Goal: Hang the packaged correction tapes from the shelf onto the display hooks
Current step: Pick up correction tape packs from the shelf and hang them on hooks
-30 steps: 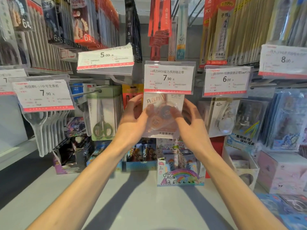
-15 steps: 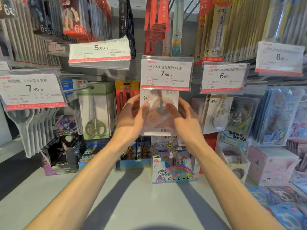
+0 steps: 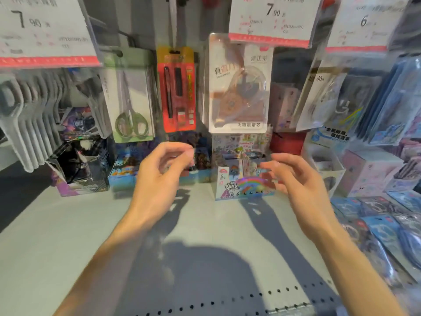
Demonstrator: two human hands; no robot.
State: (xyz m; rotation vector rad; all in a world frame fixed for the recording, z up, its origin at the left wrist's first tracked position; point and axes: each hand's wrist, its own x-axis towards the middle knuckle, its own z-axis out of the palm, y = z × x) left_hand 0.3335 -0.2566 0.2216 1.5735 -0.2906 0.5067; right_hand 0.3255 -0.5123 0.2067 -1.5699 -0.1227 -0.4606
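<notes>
A stationery display stands over a pale grey shelf, with price tags overhead and packaged goods hanging in rows. Above the shelf, the left hand hovers with its fingers loosely curled toward the thumb, holding nothing. The right hand hovers level with it, fingers relaxed and slightly spread, also holding nothing and touching nothing. Above and between the two hands hangs the packaged correction tape, a clear blister on a white card, its top tucked under the 7.90 price tag. Just left of the correction tape hangs an orange utility-knife pack, and further left a pack of green-handled scissors. Directly below the correction tape sits a rainbow pony card box on the shelf. Right of the correction tape hang more clear-packed tapes.
</notes>
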